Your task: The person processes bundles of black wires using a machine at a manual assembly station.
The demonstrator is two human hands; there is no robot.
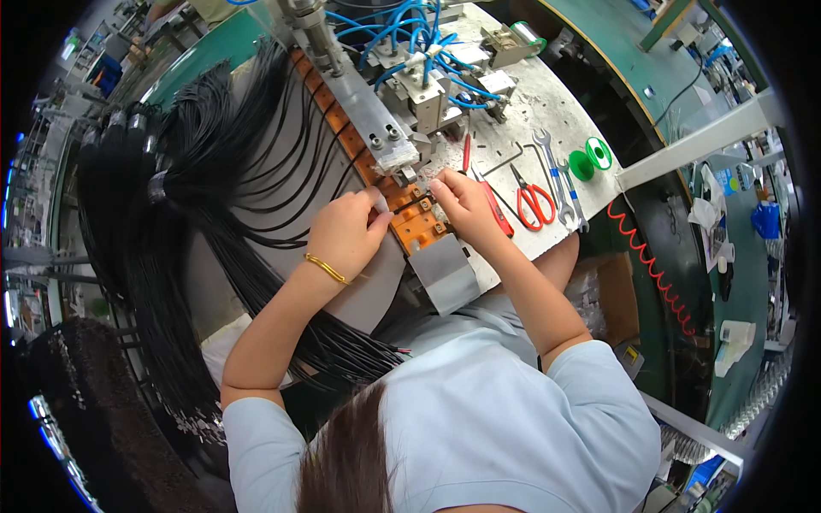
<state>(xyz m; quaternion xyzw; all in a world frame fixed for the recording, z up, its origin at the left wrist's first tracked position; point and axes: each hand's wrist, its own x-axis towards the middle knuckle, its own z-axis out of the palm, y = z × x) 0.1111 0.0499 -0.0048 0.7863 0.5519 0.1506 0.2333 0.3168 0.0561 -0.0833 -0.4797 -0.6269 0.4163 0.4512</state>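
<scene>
My left hand (346, 231), with a gold bracelet at the wrist, pinches the end of a thin black wire (299, 214) at the orange fixture strip (419, 229). My right hand (462, 205) pinches the same spot from the other side, fingertips on a small clamp of the orange strip. Both hands meet over the strip's near end, just below the metal press block (376, 128). A large bundle of black wires (180, 179) fans out to the left, several of them laid across the grey pad toward the strip.
Red-handled scissors (534, 201), wrenches (556, 175), a red cutter (496, 209) and a green spool (592, 158) lie on the grey bench to the right. Blue air hoses (419, 34) run over the machine at the top. A red coiled cord (654, 269) hangs at the right.
</scene>
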